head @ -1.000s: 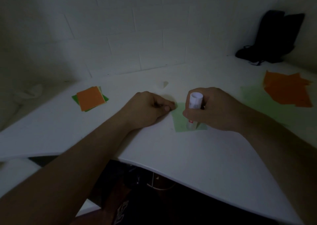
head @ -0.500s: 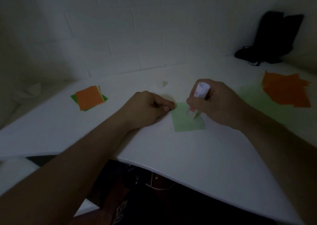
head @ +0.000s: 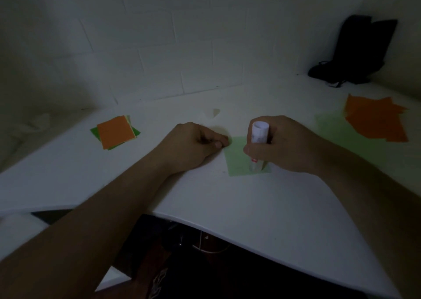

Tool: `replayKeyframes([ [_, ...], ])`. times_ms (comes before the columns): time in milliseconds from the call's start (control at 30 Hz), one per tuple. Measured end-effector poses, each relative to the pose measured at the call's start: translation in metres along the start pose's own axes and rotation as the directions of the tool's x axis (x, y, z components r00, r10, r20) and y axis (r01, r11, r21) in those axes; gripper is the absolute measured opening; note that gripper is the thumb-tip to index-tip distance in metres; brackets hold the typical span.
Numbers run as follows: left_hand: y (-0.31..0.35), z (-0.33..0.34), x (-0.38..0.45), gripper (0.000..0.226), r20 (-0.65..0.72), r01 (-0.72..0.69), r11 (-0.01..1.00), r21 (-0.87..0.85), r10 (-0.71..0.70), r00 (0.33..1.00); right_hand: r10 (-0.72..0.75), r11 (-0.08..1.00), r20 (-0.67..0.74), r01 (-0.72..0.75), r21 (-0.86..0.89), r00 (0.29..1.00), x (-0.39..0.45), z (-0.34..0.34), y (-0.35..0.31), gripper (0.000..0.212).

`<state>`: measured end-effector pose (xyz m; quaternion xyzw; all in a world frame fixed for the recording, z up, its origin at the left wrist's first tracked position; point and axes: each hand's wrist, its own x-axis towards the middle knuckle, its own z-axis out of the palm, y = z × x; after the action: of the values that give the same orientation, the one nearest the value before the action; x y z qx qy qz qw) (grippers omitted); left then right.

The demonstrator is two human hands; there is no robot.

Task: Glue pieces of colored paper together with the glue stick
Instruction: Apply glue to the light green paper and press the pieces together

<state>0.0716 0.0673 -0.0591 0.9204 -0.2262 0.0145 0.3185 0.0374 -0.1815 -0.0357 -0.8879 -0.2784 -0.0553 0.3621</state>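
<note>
Midway through the gluing step, by the look of it — glue stick (head: 259, 139) gripped upright in the right hand (head: 280, 146), tip down on the light green square (head: 239, 159) at mid-surface. Left hand (head: 193, 146) curled, fingers pinning the square's left corner. No second piece laid on yet; orange stack (head: 116, 134) waiting well off left, more orange sheets (head: 373, 123) far right.

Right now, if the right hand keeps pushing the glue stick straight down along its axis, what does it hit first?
The right hand grips the glue stick nearly upright, tip down. Its tip looks already at the green paper on the table, so the paper comes first. Actual contact is hard to confirm in this dim view.
</note>
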Motion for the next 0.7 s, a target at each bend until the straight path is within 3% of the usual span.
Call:
replayKeyframes([
  [367, 0.0005, -0.0003, -0.0007, 0.02, -0.001, 0.001, 1.0, 0.004, -0.001, 1.0, 0.052, 0.993, 0.034, -0.056, 0.105, 0.998, 0.0002, 0.0003, 0.0016, 0.024],
  [500, -0.0006, -0.0006, 0.0, 0.02, 0.006, 0.0, 1.0, -0.004, 0.0, 1.0, 0.13, 0.959, -0.136, -0.09, 0.27, 0.982, 0.0037, -0.0049, 0.0042, 0.021],
  [600, -0.0012, -0.0009, -0.0001, 0.02, 0.007, -0.001, 1.0, -0.017, 0.001, 1.0, 0.094, 0.985, -0.217, -0.06, 0.16, 0.972, 0.005, -0.0066, 0.0074, 0.027],
  [700, -0.0005, -0.0011, -0.0001, 0.021, 0.003, -0.01, 1.0, 0.01, 0.01, 1.0, 0.03, 0.999, -0.119, -0.026, 0.034, 0.992, 0.0024, -0.0019, 0.0068, 0.025],
])
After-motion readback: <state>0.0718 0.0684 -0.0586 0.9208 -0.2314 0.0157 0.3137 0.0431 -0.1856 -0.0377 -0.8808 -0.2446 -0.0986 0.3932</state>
